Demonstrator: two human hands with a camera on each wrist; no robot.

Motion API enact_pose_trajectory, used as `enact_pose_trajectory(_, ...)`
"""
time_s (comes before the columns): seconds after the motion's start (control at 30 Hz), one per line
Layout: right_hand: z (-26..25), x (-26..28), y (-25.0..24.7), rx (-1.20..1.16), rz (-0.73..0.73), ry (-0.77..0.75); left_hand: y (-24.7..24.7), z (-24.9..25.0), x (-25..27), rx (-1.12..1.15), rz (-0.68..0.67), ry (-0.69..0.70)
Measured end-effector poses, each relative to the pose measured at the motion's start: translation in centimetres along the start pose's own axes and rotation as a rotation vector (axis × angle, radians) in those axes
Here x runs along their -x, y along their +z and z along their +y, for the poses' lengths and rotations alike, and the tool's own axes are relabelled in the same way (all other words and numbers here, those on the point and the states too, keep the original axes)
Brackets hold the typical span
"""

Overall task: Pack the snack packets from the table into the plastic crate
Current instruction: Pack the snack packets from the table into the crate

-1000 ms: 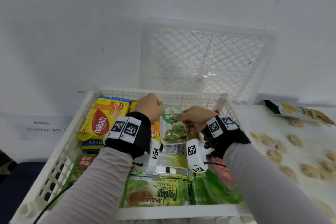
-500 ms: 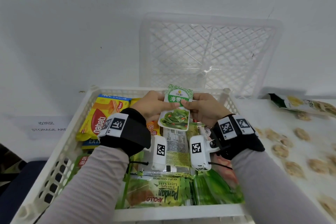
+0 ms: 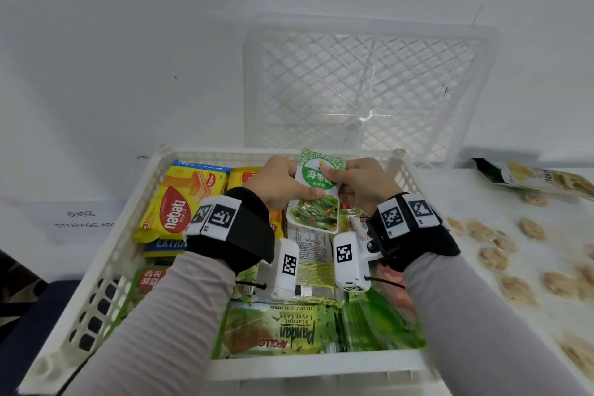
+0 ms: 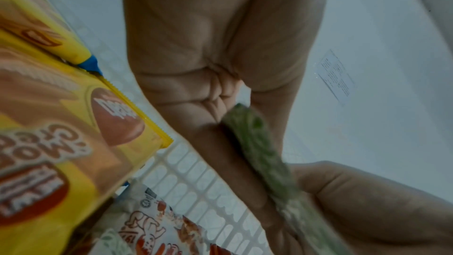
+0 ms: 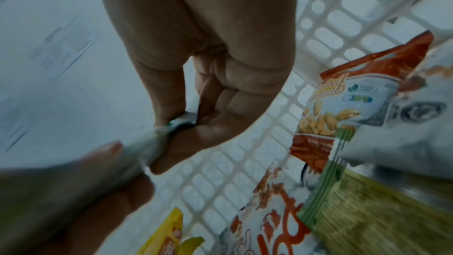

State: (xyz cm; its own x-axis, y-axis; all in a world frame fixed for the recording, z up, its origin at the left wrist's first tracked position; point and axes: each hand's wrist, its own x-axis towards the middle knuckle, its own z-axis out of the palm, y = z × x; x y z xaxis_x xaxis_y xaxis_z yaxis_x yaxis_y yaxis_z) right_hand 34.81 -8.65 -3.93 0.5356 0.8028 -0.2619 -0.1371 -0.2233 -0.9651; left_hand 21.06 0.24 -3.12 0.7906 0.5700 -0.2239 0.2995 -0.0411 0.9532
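A small green-and-white seaweed snack packet [image 3: 316, 199] is held upright above the far half of the white plastic crate [image 3: 106, 270]. My left hand [image 3: 283, 183] pinches its left edge and my right hand [image 3: 360, 185] pinches its right edge, thumbs on the front. The left wrist view shows the packet [image 4: 257, 143] edge-on between thumb and fingers; the right wrist view shows the packet [image 5: 157, 141] pinched the same way. Inside the crate lie yellow Nabati wafer packs [image 3: 180, 199], a green Pandan cake pack [image 3: 279, 331] and other packets.
A second white lattice crate [image 3: 366, 90] stands on edge against the wall behind. On the patterned table to the right lies another snack bag [image 3: 530, 178]. A sheet reading STORAGE AREA [image 3: 83, 219] lies to the left.
Both hands have lifted the seaweed packet from lying among the crate's packets to upright above the far rim, and it sits slightly higher than half a second ago.
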Motion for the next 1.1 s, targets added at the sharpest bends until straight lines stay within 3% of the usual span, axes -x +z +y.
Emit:
enact_pose_trajectory(0.17,-0.3,0.2,0.1,0.105,-0.014,0.068,0.0,0.0,0.2,-0.066,-0.008,-0.013)
enact_pose_trajectory(0.3,-0.1,0.2,-0.4,0.108,-0.079,0.193,-0.1,-0.1,0.5,-0.482,0.066,-0.025)
enact_pose_trajectory(0.43,0.7,0.2,0.4,0.388,-0.06,0.204,0.0,0.7,0.9,-0.817,0.182,0.144)
enact_pose_trajectory(0.53,1.0,0.3,1.3,0.514,-0.059,0.18,1.3,1.2,1.7,-1.146,-0.023,0.134)
enact_pose_trajectory(0.63,1.3,0.0,1.6,0.689,-0.068,0.128,3.1,0.3,2.2,-1.445,-0.245,0.027)
enact_pose_trajectory(0.7,1.3,0.1,1.8,0.797,-0.052,0.068,3.6,-0.7,2.1,-1.579,-0.298,-0.03)
enact_pose_trajectory(0.83,0.1,1.1,1.7,0.881,0.018,-0.158,3.7,-1.8,1.8,-1.628,-0.276,-0.12)
enact_pose_trajectory(0.9,-0.3,1.8,1.7,1.016,-0.093,-0.193,3.8,-2.1,1.7,-1.648,-0.278,-0.164)
enact_pose_trajectory(1.0,0.0,2.4,2.8,1.318,-0.371,-0.089,3.9,-2.2,1.5,-1.67,-0.318,-0.201)
enact_pose_trajectory(1.1,0.5,2.3,3.6,1.429,-0.462,-0.053,4.0,-2.7,0.9,-1.647,-0.324,-0.222)
